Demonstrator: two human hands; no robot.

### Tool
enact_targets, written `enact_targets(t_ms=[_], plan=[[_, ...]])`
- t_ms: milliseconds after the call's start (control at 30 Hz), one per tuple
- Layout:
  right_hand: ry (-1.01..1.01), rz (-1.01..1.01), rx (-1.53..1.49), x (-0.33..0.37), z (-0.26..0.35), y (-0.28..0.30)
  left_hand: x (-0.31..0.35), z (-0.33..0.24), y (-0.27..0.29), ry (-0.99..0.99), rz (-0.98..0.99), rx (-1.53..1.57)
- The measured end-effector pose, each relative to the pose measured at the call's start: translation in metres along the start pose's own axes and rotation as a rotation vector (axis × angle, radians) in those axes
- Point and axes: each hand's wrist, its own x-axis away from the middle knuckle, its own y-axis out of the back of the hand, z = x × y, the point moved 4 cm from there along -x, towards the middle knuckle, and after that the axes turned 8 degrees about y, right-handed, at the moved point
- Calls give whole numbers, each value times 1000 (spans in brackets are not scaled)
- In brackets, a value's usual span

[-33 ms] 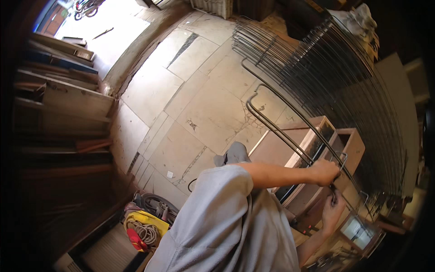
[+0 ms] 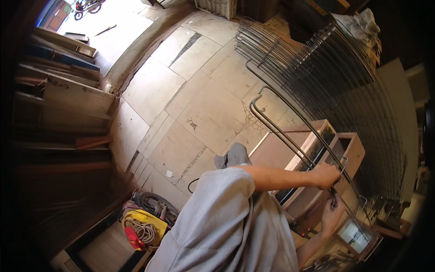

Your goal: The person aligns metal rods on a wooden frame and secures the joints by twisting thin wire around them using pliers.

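My left hand (image 2: 327,176) is closed around the lower ends of bent metal rods (image 2: 282,137), whose hooked upper ends reach out over the floor. Just below it, my right hand (image 2: 333,209) has its fingers curled and pinched on a small dark thing I cannot make out. A longer bent rod (image 2: 317,128) runs close past my left hand, with a small wire loop beside it. Beneath the hands and rods stands a wooden box (image 2: 290,147) with open compartments. My grey-clad knee hides part of the left arm.
A large stack of bent metal rods (image 2: 326,77) curves along the right. Wooden boards (image 2: 77,97) are piled at the left. A yellow item with coiled rope (image 2: 146,230) lies at the lower left. A small framed glass pane (image 2: 355,235) is at the lower right, near my right hand.
The view has shifted very slightly, so the rods and box sit a little lower in the picture. Both hands keep the same hold and nearly the same place.
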Motion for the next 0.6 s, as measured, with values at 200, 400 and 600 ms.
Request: enact_targets(t_ms=[200,400,600], plan=[[45,21,-101,-1,-5,1,1,-1,-2,-1,-23,1],[48,-96,-66,8,-26,0,2,-1,2,-41,13,26],[114,-264,129,-6,31,8,-6,4,5,11,122,-6]])
